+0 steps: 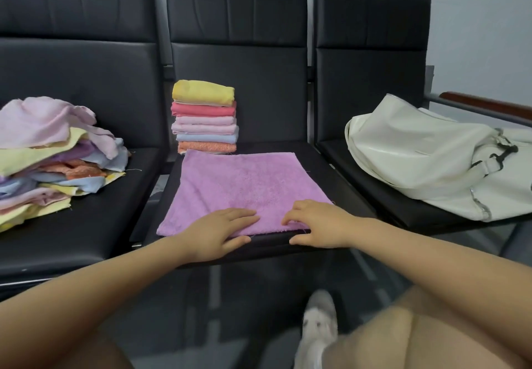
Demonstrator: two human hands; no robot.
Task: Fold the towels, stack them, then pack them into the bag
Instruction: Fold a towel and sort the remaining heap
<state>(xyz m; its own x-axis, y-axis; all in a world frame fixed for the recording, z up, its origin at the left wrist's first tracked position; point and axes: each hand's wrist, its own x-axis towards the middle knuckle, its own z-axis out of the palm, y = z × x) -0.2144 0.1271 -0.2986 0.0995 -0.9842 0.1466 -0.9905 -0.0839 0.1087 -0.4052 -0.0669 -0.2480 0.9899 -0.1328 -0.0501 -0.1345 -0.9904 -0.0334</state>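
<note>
A purple towel [244, 187] lies spread flat on the middle black seat [339, 178]. My left hand [218, 231] rests on its near edge with straight fingers. My right hand [316, 223] lies flat on the near right part of the same edge, fingers pointing left. Behind the towel stands a neat stack of several folded towels [205, 118], yellow on top. A loose heap of unfolded towels [54, 155] in pink, yellow, blue and orange covers the left seat. A white bag [426, 158] lies slumped on the right seat.
Three black padded chairs stand in a row against a pale wall. A wooden armrest [486, 105] runs at the far right behind the bag. My knees and a light shoe [319, 325] are below, on the grey floor.
</note>
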